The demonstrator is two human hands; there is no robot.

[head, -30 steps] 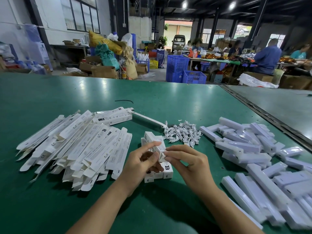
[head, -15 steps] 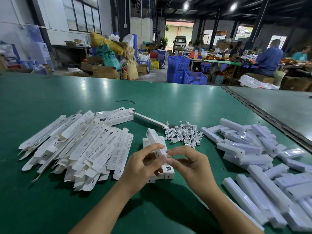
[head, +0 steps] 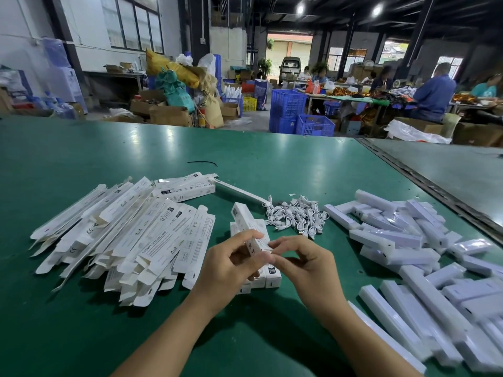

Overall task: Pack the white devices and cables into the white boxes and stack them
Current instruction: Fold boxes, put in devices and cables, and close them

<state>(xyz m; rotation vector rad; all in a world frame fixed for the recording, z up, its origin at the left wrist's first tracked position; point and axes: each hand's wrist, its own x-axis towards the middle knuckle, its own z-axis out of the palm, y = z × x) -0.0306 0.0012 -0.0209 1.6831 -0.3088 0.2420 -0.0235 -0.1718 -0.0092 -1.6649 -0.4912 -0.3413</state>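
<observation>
The left grip (head: 231, 257) curls round the near end of a white box (head: 242, 216), which slants up and away from it. The right grip (head: 302, 262) pinches that end's flap, thumb and forefinger closed on it. Packed boxes (head: 273, 277) lie just beneath both grips. The cables (head: 296, 216) lie beyond the right grip, the white devices (head: 408, 240) to its right, and the flat boxes (head: 130, 235) left of the left grip.

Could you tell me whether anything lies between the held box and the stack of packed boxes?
Nothing visible does. The box, gripped by the left hand and pinched by the right hand, is just over the stack of packed boxes; the cables lie farther back.
</observation>
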